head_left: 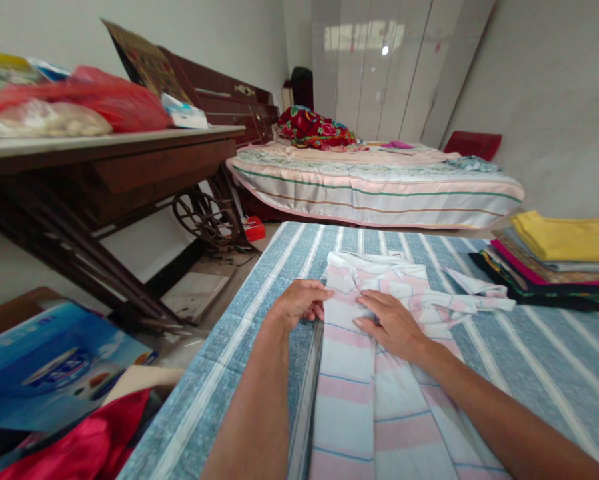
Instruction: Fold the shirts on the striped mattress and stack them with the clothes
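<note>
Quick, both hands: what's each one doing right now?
Left hand: closed, grip on the edge of the striped shirt.
Right hand: open, flat on the shirt.

Two hands showed: one left hand (299, 303), one right hand (389, 325). There was one striped shirt (352, 393), one near bed (529, 363), one far bed (379, 193), one folded stack (554, 257) right, and one treadle table (129, 167) left.

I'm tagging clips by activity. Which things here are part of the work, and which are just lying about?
In use: shirt, left hand gripping its edge, right hand flat on it, striped sheet beneath.
Lying about: folded pile, sewing table, red bag, far bed, blue box.
</note>
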`<state>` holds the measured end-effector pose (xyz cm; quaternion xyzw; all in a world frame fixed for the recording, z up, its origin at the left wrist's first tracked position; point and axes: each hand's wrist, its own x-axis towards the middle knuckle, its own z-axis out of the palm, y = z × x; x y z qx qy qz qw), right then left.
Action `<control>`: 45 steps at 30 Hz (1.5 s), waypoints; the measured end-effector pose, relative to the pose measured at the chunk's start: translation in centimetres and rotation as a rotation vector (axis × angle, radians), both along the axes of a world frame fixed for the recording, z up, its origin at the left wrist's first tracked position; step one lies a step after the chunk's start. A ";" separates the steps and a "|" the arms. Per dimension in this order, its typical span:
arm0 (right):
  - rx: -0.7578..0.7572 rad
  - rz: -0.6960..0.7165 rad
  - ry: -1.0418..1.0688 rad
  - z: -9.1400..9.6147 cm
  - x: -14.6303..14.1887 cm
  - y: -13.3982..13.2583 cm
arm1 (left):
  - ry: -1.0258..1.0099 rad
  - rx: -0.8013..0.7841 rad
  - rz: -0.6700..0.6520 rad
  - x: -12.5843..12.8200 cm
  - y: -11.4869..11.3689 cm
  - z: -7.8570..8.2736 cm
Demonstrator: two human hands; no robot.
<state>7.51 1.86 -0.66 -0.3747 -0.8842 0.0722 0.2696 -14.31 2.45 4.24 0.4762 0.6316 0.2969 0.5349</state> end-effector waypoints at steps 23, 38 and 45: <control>0.010 -0.011 0.025 0.0 0.0 -0.1 | 0.156 0.019 0.192 1.3 0.5 -0.1; 0.000 -0.012 0.032 0.3 -0.1 0.0 | 0.039 0.020 0.226 0.2 0.7 -0.5; 0.001 -0.015 0.043 0.3 -0.1 0.0 | 0.052 0.044 0.224 -0.3 0.8 -0.5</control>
